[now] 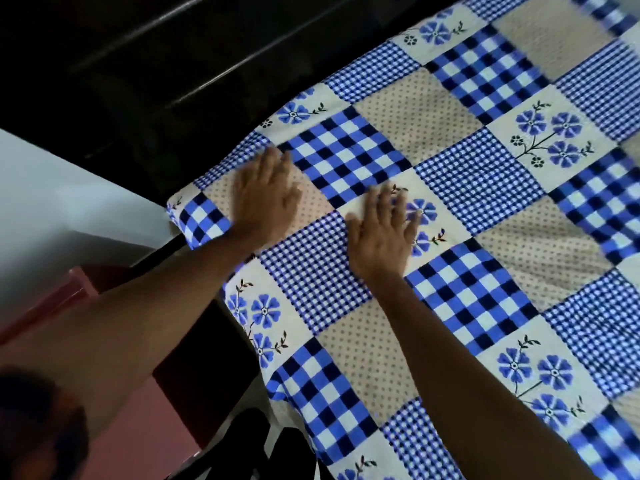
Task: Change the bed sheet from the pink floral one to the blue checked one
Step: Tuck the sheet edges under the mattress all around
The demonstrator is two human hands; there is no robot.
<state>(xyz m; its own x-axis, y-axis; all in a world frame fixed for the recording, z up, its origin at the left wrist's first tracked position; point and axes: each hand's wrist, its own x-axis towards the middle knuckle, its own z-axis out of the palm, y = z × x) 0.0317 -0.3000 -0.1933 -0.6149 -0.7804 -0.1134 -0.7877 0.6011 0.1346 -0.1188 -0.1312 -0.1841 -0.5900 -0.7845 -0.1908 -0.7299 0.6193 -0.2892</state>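
Observation:
The blue checked sheet (485, 209), a patchwork of blue gingham, dotted cream and blue-flower squares, lies spread over the bed and fills the right of the view. My left hand (265, 199) lies flat, fingers straight, on a dotted square near the sheet's far left corner. A little to its right, my right hand (382, 233) presses flat on a flower square. Both palms face down on the cloth. No pink floral sheet is in view.
A dark bed frame or headboard (173, 64) runs along the sheet's upper left edge. A white wall (69, 209) and a pink surface (138, 427) lie to the left. Dark floor and dark cloth (263, 445) sit beside the bed's near edge.

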